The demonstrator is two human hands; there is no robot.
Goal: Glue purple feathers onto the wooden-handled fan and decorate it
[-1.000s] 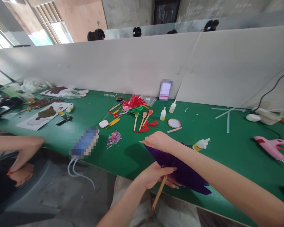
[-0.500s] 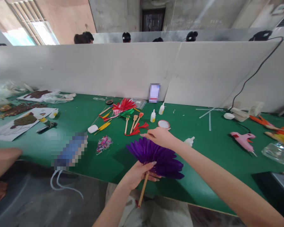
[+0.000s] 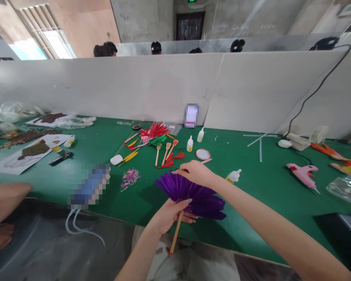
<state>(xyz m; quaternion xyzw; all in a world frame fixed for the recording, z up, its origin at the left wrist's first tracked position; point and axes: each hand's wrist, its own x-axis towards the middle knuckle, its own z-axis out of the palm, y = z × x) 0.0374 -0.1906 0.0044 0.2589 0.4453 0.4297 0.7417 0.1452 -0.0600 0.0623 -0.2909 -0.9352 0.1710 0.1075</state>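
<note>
A purple feather fan [image 3: 204, 199] with a thin wooden handle [image 3: 176, 236] is spread out above the table's front edge. My left hand [image 3: 174, 212] grips it where the feathers meet the handle, thumb in front and fingers behind. Over the top edge of the feathers is my right hand [image 3: 194, 171], its fingers pinched together at the upper left feather tips. A pale stick [image 3: 207, 160] shows just behind that hand. Beyond it are a round white-centred lid [image 3: 203, 154] and a glue bottle [image 3: 234, 176] lying on its side.
Wooden sticks [image 3: 157, 156], red tassels [image 3: 175, 158] and a red feather bundle [image 3: 156, 130] lie mid-table. Glue bottles [image 3: 190, 144] stand behind. A pink glue gun [image 3: 302, 175] is at right. At left are a phone [image 3: 90, 185], confetti [image 3: 130, 178] and another person's arm [image 3: 6, 199].
My right hand has shifted slightly left along the feather tips. The left hand still holds the fan in nearly the same place. The whole view has moved slightly.
</note>
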